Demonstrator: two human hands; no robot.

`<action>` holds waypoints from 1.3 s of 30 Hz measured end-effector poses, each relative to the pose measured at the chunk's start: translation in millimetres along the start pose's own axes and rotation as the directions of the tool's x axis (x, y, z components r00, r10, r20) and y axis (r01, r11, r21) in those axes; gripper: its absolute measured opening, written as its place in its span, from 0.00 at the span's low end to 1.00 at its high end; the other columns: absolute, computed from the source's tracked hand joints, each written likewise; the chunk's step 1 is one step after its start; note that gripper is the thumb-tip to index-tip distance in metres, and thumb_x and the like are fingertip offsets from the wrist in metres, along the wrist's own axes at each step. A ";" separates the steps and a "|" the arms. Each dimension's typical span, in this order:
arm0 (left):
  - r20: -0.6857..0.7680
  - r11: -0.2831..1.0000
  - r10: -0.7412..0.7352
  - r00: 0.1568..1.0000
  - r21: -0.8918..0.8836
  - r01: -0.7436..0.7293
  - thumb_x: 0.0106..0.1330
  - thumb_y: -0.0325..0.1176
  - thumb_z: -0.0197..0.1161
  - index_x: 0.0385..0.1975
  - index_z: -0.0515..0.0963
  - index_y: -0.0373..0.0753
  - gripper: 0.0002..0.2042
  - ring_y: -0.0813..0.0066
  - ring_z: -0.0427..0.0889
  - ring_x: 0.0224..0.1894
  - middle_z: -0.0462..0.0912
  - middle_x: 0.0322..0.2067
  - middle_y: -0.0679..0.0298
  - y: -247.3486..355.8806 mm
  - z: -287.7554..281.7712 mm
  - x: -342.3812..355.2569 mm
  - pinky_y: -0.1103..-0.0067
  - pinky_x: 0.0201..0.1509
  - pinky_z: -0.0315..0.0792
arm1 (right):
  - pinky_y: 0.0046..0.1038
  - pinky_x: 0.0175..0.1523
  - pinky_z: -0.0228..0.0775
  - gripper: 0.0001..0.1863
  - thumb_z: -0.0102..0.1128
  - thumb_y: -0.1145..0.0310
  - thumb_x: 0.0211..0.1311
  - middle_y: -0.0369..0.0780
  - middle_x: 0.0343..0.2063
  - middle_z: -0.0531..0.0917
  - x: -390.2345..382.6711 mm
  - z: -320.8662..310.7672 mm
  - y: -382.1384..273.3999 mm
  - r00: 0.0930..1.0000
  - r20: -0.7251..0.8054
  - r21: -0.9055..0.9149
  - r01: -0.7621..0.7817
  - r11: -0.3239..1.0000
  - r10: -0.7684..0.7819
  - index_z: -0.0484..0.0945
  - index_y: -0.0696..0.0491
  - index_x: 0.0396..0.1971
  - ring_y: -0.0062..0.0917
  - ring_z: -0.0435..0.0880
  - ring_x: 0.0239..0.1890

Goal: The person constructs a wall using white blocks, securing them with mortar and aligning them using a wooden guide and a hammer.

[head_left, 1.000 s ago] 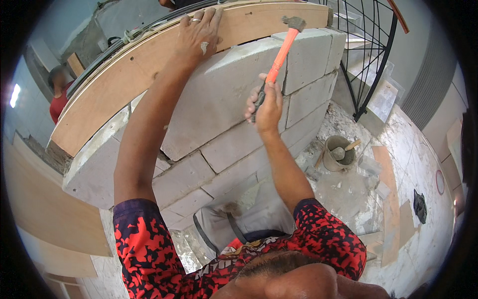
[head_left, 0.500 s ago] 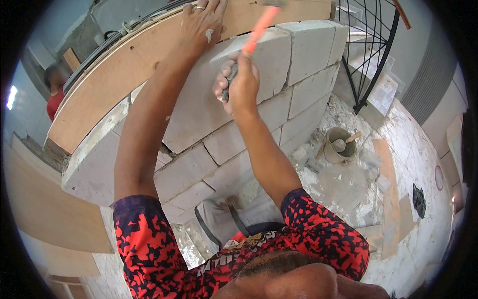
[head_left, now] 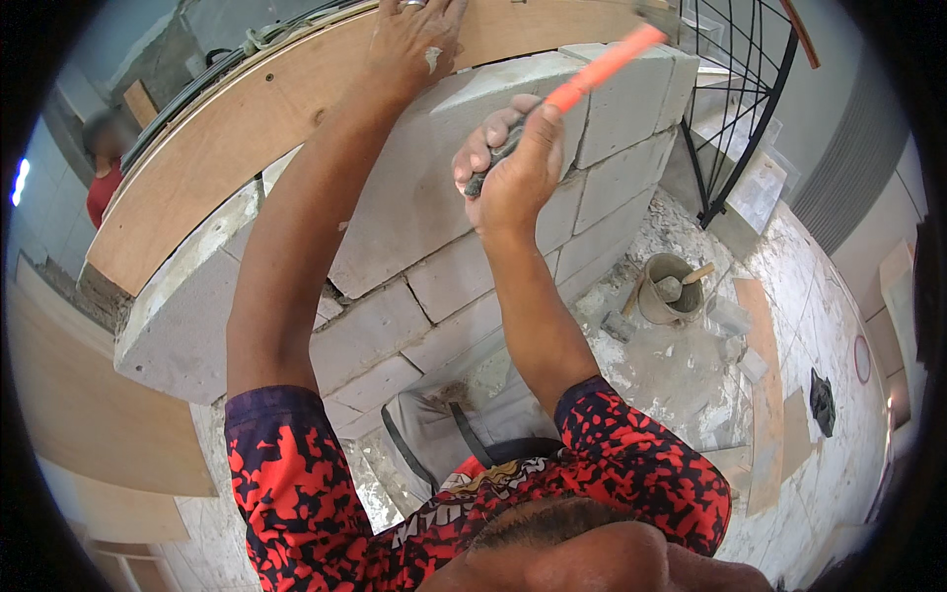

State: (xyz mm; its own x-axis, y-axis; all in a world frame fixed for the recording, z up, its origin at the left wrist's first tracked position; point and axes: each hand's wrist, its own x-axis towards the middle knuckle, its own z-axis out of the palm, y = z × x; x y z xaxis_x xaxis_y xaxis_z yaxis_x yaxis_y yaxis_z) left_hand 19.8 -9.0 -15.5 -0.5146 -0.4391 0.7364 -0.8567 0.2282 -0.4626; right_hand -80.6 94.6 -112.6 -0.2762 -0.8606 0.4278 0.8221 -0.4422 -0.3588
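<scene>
My left hand (head_left: 415,49) grips the long curved plywood board (head_left: 197,168) at the top edge, with a ring on one finger and its fingertips partly out of the picture. The board lies along the top of a wall of white blocks (head_left: 449,296). My right hand (head_left: 509,168) is wrapped round the dark grip of a hammer with an orange shaft (head_left: 602,69). The shaft points up to the right, and the blurred head is at the board's right end, in front of it; whether they touch I cannot tell.
A bucket (head_left: 656,306) with a trowel stands on the dusty floor at right, near a long wooden strip (head_left: 760,395) and a black bag (head_left: 822,400). Black metal railing (head_left: 740,138) and steps stand beyond the wall. A person in red (head_left: 105,173) is at far left; plywood sheets (head_left: 99,395) lie below.
My right hand with the hammer first moved up and left, then swung back rightward, so the hammer head is now higher and further right. My left hand has shifted slightly upward on the board.
</scene>
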 end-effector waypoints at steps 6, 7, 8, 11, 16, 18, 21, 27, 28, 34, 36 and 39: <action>-0.030 1.000 0.020 0.999 0.005 -0.020 0.51 0.34 0.67 0.62 0.62 0.32 0.36 0.58 0.67 0.60 0.69 0.57 0.55 -6.8 1.9 -4.7 0.58 0.59 0.59 | 0.22 0.12 0.57 0.17 0.39 0.52 0.71 0.34 0.21 0.67 7.8 -0.8 4.8 0.925 0.034 0.015 -0.378 0.926 0.378 0.61 0.52 0.39 0.19 0.66 0.13; -0.029 1.000 0.016 0.999 -0.007 -0.016 0.51 0.34 0.67 0.62 0.62 0.32 0.36 0.58 0.67 0.60 0.69 0.57 0.54 -4.1 1.0 -1.9 0.58 0.59 0.59 | 0.22 0.12 0.56 0.16 0.40 0.52 0.71 0.34 0.21 0.67 6.7 -1.5 2.4 0.934 0.004 0.055 -0.357 0.932 0.358 0.61 0.51 0.38 0.19 0.66 0.13; -0.027 1.000 0.012 1.000 -0.020 -0.013 0.51 0.34 0.67 0.62 0.62 0.32 0.36 0.58 0.67 0.60 0.69 0.57 0.54 0.3 -0.7 0.2 0.58 0.59 0.59 | 0.23 0.12 0.55 0.16 0.40 0.52 0.71 0.33 0.21 0.67 0.6 0.6 1.6 0.978 0.003 0.053 -0.207 0.977 0.207 0.62 0.52 0.38 0.18 0.66 0.13; -0.009 1.000 0.009 1.000 -0.002 -0.009 0.52 0.35 0.67 0.62 0.62 0.32 0.36 0.57 0.67 0.60 0.69 0.57 0.55 2.2 -1.9 -0.5 0.58 0.60 0.59 | 0.24 0.14 0.57 0.17 0.42 0.52 0.72 0.33 0.21 0.67 5.9 6.2 3.3 0.978 -0.008 0.016 -0.206 0.978 0.206 0.63 0.53 0.40 0.19 0.65 0.14; -0.064 0.998 0.017 0.998 0.059 -0.013 0.52 0.35 0.67 0.62 0.63 0.32 0.36 0.58 0.67 0.60 0.69 0.57 0.55 -6.0 8.0 -2.3 0.57 0.60 0.59 | 0.24 0.15 0.58 0.19 0.42 0.50 0.72 0.33 0.21 0.67 5.0 3.4 7.4 0.978 0.017 -0.012 -0.209 0.978 0.209 0.63 0.53 0.40 0.18 0.65 0.14; -0.059 1.000 0.014 0.998 -0.014 -0.015 0.52 0.35 0.67 0.62 0.63 0.33 0.36 0.58 0.67 0.60 0.69 0.58 0.55 0.3 3.6 0.5 0.58 0.60 0.59 | 0.24 0.15 0.59 0.20 0.41 0.49 0.72 0.33 0.21 0.67 7.9 0.4 6.7 0.976 0.027 -0.037 -0.213 0.976 0.215 0.62 0.53 0.40 0.18 0.65 0.14; -0.006 0.999 -0.007 1.000 0.042 0.007 0.51 0.35 0.67 0.62 0.63 0.33 0.36 0.59 0.67 0.60 0.69 0.58 0.55 -3.7 3.2 -2.2 0.58 0.60 0.59 | 0.24 0.15 0.60 0.21 0.39 0.47 0.72 0.33 0.21 0.66 15.5 -7.7 4.2 0.933 0.086 -0.104 -0.341 0.934 0.350 0.62 0.53 0.41 0.18 0.66 0.14; 0.018 0.999 -0.017 1.000 -0.047 0.018 0.51 0.35 0.67 0.60 0.64 0.32 0.34 0.59 0.67 0.61 0.70 0.58 0.55 -2.3 -7.9 2.0 0.60 0.61 0.58 | 0.23 0.15 0.60 0.24 0.40 0.43 0.71 0.34 0.20 0.67 -5.5 -19.7 -4.6 0.981 0.012 -0.053 -0.194 0.980 0.195 0.62 0.52 0.44 0.18 0.65 0.14; 0.002 1.000 -0.010 1.000 -0.014 0.010 0.51 0.35 0.67 0.60 0.64 0.32 0.34 0.58 0.68 0.60 0.70 0.57 0.55 -3.1 -6.0 0.0 0.60 0.60 0.59 | 0.23 0.16 0.61 0.24 0.40 0.43 0.71 0.34 0.21 0.67 -2.8 -33.2 0.5 0.966 0.042 -0.072 -0.251 0.965 0.255 0.61 0.51 0.46 0.18 0.65 0.14; 0.083 0.996 0.085 0.993 0.029 -0.088 0.55 0.33 0.64 0.56 0.67 0.38 0.27 0.59 0.75 0.50 0.75 0.48 0.59 -9.7 -2.7 16.9 0.62 0.46 0.68 | 0.23 0.18 0.62 0.25 0.39 0.46 0.72 0.35 0.20 0.67 -2.4 -51.9 2.6 0.954 -0.044 -0.341 -0.293 0.893 0.296 0.59 0.53 0.54 0.17 0.66 0.14; 0.235 0.986 0.117 0.965 -0.145 -0.084 0.54 0.33 0.64 0.52 0.68 0.37 0.24 0.57 0.76 0.48 0.75 0.46 0.56 -17.4 -0.1 34.8 0.62 0.45 0.69 | 0.22 0.18 0.61 0.25 0.39 0.48 0.73 0.35 0.20 0.67 -5.6 -46.1 -7.8 0.960 -0.106 -0.381 -0.281 0.881 0.260 0.59 0.54 0.55 0.18 0.66 0.14; 0.251 0.917 0.183 0.951 -0.391 -0.073 0.52 0.31 0.63 0.45 0.70 0.37 0.19 0.52 0.76 0.42 0.75 0.40 0.53 -52.8 -0.8 54.9 0.61 0.41 0.72 | 0.22 0.18 0.61 0.25 0.39 0.50 0.73 0.36 0.22 0.69 -12.4 -24.8 -15.0 0.963 -0.146 -0.395 -0.268 0.879 0.228 0.60 0.55 0.57 0.18 0.66 0.14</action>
State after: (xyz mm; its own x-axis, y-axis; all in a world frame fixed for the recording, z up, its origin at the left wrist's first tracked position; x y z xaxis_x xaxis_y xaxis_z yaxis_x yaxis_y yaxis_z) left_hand 36.8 -44.5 49.7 -0.6372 -0.5935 0.4917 -0.7618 0.5816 -0.2853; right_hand -101.8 105.6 -133.1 -0.1510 -0.9661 0.2093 0.6001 -0.2579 -0.7572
